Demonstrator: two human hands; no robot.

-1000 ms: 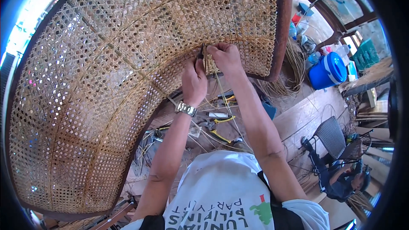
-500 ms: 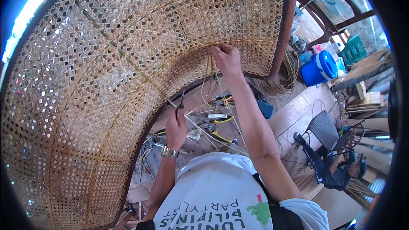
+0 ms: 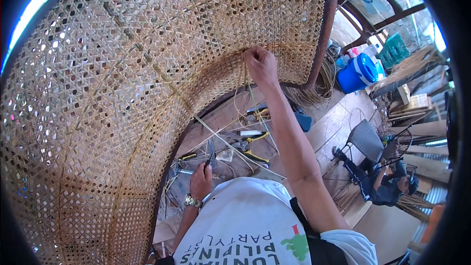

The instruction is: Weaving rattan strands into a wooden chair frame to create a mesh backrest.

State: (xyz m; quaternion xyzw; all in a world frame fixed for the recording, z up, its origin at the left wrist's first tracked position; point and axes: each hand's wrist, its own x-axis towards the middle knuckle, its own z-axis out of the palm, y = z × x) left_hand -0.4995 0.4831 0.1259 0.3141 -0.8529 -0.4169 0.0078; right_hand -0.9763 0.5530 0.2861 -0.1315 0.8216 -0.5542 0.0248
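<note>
A large curved panel of woven cane webbing (image 3: pixel 162 34) fills the left and top of the head view, edged by a dark wooden frame (image 3: pixel 329 24). My right hand (image 3: pixel 262 66) is closed in a pinch on a thin cane strand (image 3: pixel 246 74) at the panel's lower bend; loose strands hang below the fingers. Lower down and to the left, my left hand (image 3: pixel 201 181) is closed around a slim dark pointed tool (image 3: pixel 210 159), its tip upward and apart from the webbing. A paler strand (image 3: pixel 216 132) slants down from the panel's edge.
Yellow-handled pliers (image 3: pixel 256 156) and other hand tools lie on the floor below the panel. Rightward are coiled cane (image 3: pixel 321 91), a blue bucket (image 3: pixel 358 73), a green crate (image 3: pixel 394 50) and a woven chair (image 3: pixel 365 140). Another person (image 3: pixel 387 186) sits at far right.
My left hand has drawn down, away from the panel's edge, still gripping the pointed tool. My right hand keeps its pinch at nearly the same spot. The view has shifted slightly.
</note>
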